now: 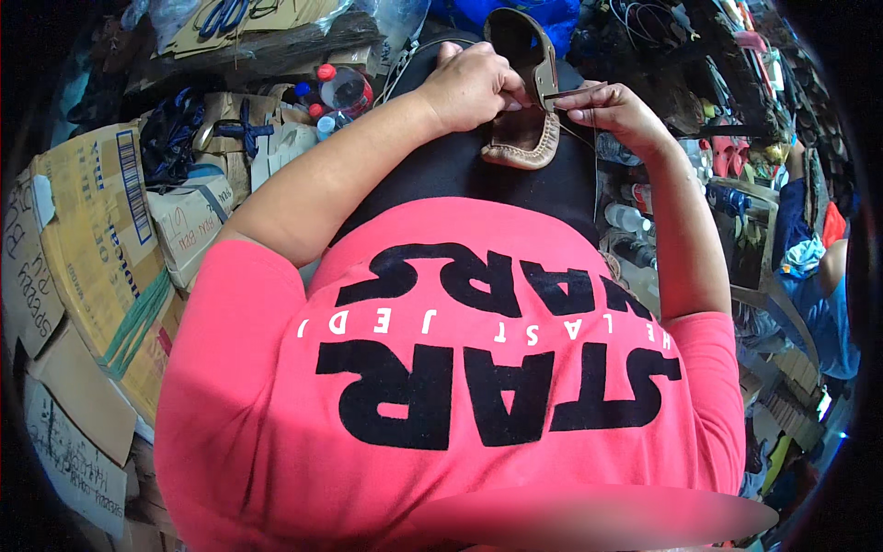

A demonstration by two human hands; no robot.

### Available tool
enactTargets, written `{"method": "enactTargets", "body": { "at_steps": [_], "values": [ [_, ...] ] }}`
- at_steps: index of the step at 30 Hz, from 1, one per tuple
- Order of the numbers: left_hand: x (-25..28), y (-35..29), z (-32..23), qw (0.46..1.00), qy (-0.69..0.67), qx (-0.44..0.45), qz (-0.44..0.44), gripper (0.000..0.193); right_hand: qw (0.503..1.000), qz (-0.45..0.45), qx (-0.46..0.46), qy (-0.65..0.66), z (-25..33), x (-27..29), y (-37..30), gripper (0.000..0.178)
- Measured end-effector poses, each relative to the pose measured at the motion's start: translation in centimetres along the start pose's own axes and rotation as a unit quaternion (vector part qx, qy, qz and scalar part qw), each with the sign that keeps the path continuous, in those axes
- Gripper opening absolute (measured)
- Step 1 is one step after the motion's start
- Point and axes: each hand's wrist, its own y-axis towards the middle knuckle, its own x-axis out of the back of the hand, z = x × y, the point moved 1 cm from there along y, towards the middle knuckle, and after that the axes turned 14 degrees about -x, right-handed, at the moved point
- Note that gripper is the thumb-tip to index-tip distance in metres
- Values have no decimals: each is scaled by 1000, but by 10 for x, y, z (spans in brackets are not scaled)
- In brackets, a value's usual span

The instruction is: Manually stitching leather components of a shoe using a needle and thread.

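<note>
A brown leather shoe upper lies across my dark-clad lap, with its stitched, puckered toe toward me and its heel away from me. My left hand is closed, pinching at the left side of the shoe's opening; the fingertips partly hide what they grip. On the other side my right hand is closed around a thin, dark, needle-like tool, whose tip meets the shoe's pale side edge. A fine thread hangs down below my right hand. The shoe's inside is mostly in shadow.
Bottles with red and blue caps stand left of my forearm, beside cardboard boxes. Blue-handled scissors lie at the upper left. Several clear bottles lie near my right forearm. A blue plastic bag is beyond the shoe.
</note>
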Motion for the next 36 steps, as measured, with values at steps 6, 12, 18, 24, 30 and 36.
{"method": "enactTargets", "body": {
  "at_steps": [6,12,18,24,30,36],
  "values": [
    [1,19,15,996,20,-87,14,4,1000,14,-12,13,6,-2,2,24],
    [24,14,-16,990,106,-89,8,3,998,-59,-17,-20,7,-17,-12,24],
    [6,-13,-21,996,20,70,-46,14,993,-118,-2,11,9,-29,-19,26],
    [-1,2,-22,984,-43,173,-23,19,993,-91,-45,53,10,-25,-12,25],
    [-4,15,-24,975,-78,206,13,19,990,-92,-63,85,11,-26,-1,22],
    [5,14,-21,994,-32,102,17,19,997,-62,-43,-27,25,-24,3,14]
  ]
}}
